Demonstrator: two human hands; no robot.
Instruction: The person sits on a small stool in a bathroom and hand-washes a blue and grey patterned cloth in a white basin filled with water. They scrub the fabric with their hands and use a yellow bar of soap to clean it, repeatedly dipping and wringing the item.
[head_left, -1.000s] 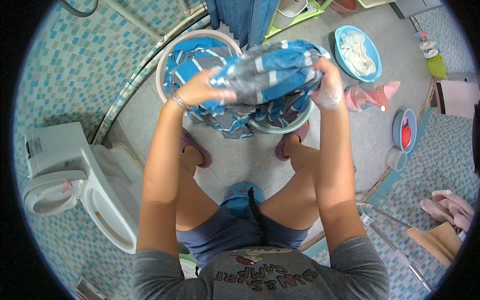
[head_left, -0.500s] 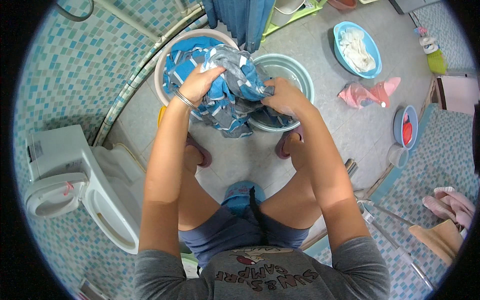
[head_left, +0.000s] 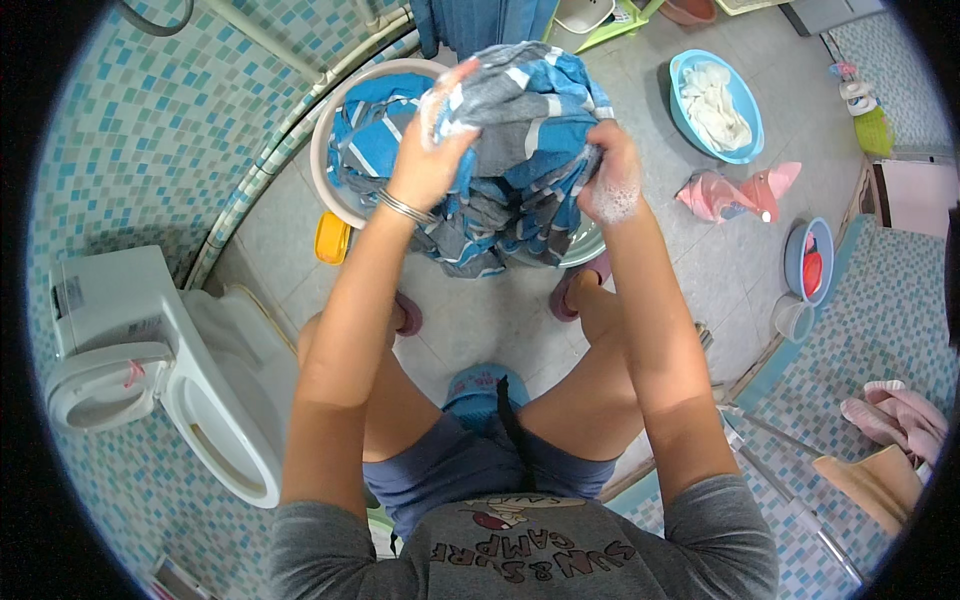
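A large bunch of wet-looking fabric (head_left: 540,125), patterned in blue, grey and white, is lifted between my two hands. My left hand (head_left: 432,150), with silver bangles at the wrist, grips its left side, thumb toward me. On the right side my right hand (head_left: 612,175) clutches the bunch, with soap suds over the back of the hand. Part of the same patterned fabric lies in a pale pink basin (head_left: 320,150) at the left. Below the bunch, a light blue-green basin (head_left: 592,246) is mostly covered; only its near right rim shows.
A yellow container (head_left: 332,238) stands by the pink basin. Farther right are a blue basin (head_left: 745,145) of white cloth, a pink plastic bag (head_left: 715,193) and a small blue tub (head_left: 800,270) with red items. A squat toilet (head_left: 225,430) is at left; a blue curtain (head_left: 470,25) hangs ahead.
Both hands have risen and moved apart, raising the bunched fabric over the blue-green basin and hiding most of it. The yellow container has come into fuller view.
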